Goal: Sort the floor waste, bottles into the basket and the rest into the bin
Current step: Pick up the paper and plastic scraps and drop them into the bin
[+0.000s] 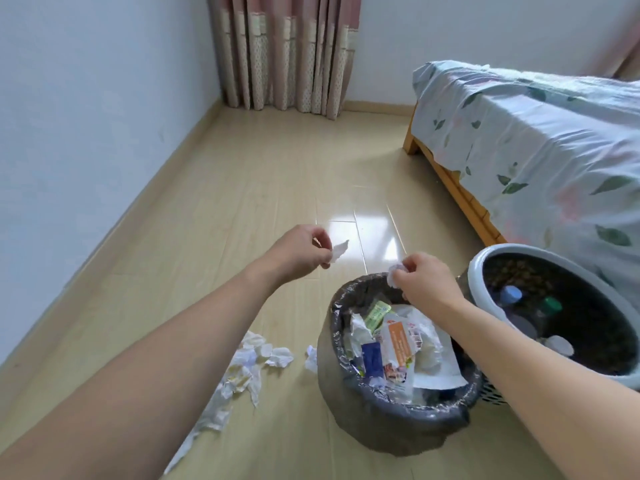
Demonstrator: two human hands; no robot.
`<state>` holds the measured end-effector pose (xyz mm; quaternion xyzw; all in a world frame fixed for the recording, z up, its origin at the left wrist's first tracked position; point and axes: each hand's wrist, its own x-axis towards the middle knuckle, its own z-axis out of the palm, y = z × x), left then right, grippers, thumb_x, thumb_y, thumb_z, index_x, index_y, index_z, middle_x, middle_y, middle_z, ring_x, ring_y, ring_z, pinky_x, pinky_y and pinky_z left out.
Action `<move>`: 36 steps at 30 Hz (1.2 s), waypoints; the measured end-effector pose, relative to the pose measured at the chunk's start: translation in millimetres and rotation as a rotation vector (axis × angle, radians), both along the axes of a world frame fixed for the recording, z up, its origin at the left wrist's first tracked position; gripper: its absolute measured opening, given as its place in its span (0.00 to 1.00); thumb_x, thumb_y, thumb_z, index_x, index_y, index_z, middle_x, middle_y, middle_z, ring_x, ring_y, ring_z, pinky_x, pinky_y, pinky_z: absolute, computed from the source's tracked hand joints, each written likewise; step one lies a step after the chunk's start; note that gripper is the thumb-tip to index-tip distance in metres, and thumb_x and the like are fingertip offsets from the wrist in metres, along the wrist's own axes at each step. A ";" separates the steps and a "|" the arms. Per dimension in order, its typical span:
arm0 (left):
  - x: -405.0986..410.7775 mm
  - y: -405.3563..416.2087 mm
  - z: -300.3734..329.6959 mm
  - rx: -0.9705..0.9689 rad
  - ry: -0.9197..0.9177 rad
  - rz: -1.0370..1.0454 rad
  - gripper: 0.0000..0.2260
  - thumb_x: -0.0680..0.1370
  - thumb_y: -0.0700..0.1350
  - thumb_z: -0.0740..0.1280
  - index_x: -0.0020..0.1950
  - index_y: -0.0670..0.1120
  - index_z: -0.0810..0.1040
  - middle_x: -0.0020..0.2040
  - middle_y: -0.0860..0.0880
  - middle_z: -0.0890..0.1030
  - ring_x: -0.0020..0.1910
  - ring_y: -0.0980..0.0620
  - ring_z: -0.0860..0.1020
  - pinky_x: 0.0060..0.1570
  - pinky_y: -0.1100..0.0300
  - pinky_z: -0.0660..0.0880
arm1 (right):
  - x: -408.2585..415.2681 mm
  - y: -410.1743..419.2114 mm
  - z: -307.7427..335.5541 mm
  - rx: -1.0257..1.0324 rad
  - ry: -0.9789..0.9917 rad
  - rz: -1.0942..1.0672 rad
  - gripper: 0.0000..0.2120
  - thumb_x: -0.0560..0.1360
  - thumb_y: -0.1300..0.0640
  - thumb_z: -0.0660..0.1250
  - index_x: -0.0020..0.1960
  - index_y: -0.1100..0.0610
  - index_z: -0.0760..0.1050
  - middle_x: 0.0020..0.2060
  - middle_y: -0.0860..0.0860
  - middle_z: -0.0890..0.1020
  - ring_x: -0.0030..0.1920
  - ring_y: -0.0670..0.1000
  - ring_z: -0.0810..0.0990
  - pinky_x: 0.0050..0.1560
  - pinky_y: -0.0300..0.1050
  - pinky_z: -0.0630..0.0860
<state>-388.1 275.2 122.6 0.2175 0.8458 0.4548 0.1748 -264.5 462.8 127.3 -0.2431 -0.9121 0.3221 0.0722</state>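
Observation:
My left hand pinches a small white paper scrap above the floor, left of the bin. My right hand grips a crumpled white paper ball over the far rim of the bin, which is lined with a black bag and holds wrappers and paper. To its right stands the white-rimmed basket with bottles inside. Torn white paper pieces lie on the floor left of the bin, and one small scrap rests against the bin's side.
A bed with a floral sheet on a wooden frame runs along the right, close behind the basket. A white wall borders the left, and curtains hang at the far end. Light wooden floor stretches ahead.

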 end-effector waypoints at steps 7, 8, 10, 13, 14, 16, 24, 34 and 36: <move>54.9 76.2 0.6 -0.273 -0.119 -0.240 0.11 0.75 0.39 0.68 0.57 0.47 0.77 0.48 0.44 0.84 0.43 0.48 0.83 0.36 0.57 0.77 | 50.1 44.9 -22.9 -0.052 -0.307 -0.004 0.08 0.76 0.58 0.64 0.40 0.57 0.79 0.30 0.51 0.78 0.28 0.48 0.74 0.26 0.39 0.70; 58.0 79.7 0.1 -0.316 -0.117 -0.259 0.12 0.76 0.38 0.67 0.59 0.48 0.77 0.50 0.44 0.83 0.45 0.48 0.83 0.36 0.59 0.76 | 53.9 46.8 -21.5 -0.044 -0.314 -0.003 0.09 0.76 0.59 0.63 0.39 0.56 0.78 0.30 0.50 0.77 0.28 0.47 0.73 0.26 0.38 0.68; 58.6 78.5 2.5 -0.360 -0.078 -0.253 0.13 0.77 0.38 0.65 0.60 0.48 0.76 0.53 0.46 0.81 0.45 0.50 0.82 0.36 0.61 0.76 | 55.2 46.5 -13.6 -0.010 -0.277 0.003 0.08 0.76 0.60 0.61 0.40 0.56 0.76 0.33 0.51 0.76 0.31 0.48 0.73 0.28 0.37 0.66; 45.5 59.5 9.4 -0.390 -0.003 -0.195 0.12 0.77 0.37 0.63 0.58 0.48 0.77 0.52 0.47 0.81 0.45 0.51 0.81 0.38 0.61 0.76 | 48.5 32.1 1.8 0.015 -0.108 0.007 0.05 0.77 0.59 0.60 0.51 0.55 0.73 0.44 0.51 0.76 0.43 0.50 0.75 0.39 0.41 0.70; 39.0 49.3 10.0 -0.406 0.013 -0.176 0.11 0.77 0.38 0.63 0.58 0.48 0.77 0.52 0.47 0.81 0.45 0.51 0.81 0.38 0.62 0.75 | 45.6 22.7 4.7 0.031 -0.052 0.029 0.07 0.77 0.59 0.59 0.53 0.55 0.73 0.47 0.51 0.76 0.46 0.50 0.75 0.43 0.42 0.71; 24.3 18.8 5.5 -0.440 0.032 -0.134 0.11 0.77 0.38 0.62 0.56 0.48 0.78 0.52 0.47 0.81 0.45 0.50 0.81 0.37 0.61 0.74 | 38.1 -8.4 6.2 0.067 0.055 0.111 0.10 0.78 0.58 0.58 0.58 0.56 0.73 0.52 0.50 0.76 0.50 0.49 0.74 0.51 0.43 0.72; -1.2 -108.7 -81.5 -0.642 0.048 -0.047 0.16 0.76 0.38 0.58 0.57 0.50 0.80 0.58 0.47 0.80 0.56 0.48 0.78 0.53 0.59 0.73 | 29.5 -150.9 -76.8 -0.124 -0.172 0.472 0.14 0.78 0.57 0.58 0.60 0.51 0.75 0.56 0.45 0.77 0.52 0.46 0.76 0.53 0.39 0.73; -13.2 -116.5 -205.1 -0.783 0.267 -0.283 0.14 0.79 0.49 0.60 0.64 0.55 0.76 0.62 0.51 0.76 0.64 0.47 0.70 0.63 0.54 0.62 | -25.0 -169.6 -208.7 -0.246 -0.457 -0.227 0.23 0.75 0.61 0.59 0.70 0.56 0.64 0.66 0.53 0.71 0.63 0.55 0.73 0.60 0.43 0.70; -11.7 -101.9 -220.1 -0.790 0.324 -0.330 0.15 0.79 0.50 0.61 0.65 0.55 0.74 0.64 0.50 0.74 0.65 0.46 0.67 0.64 0.52 0.60 | -31.4 -165.9 -218.5 -0.229 -0.423 -0.280 0.22 0.76 0.62 0.59 0.69 0.56 0.63 0.70 0.51 0.67 0.65 0.53 0.71 0.56 0.40 0.66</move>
